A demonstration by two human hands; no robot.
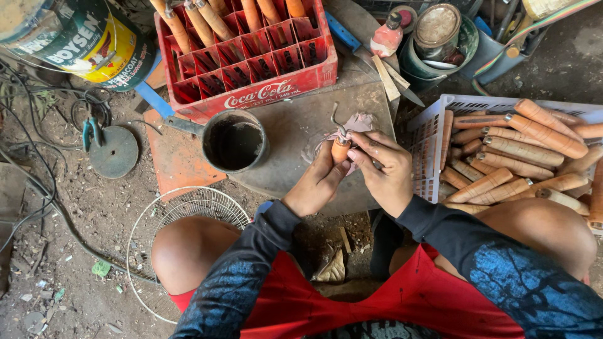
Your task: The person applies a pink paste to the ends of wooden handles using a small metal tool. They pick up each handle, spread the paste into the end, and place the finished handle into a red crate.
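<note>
I see left hand [317, 182] gripping wooden handle [340, 150] upright over tabletop [282, 135] | right hand [386, 172] clasps it from right, equally near | hook [337, 120] points far.

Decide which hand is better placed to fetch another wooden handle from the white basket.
Right. The right hand lies beside the white plastic basket of orange-brown wooden handles; the left hand is farther away.
</note>
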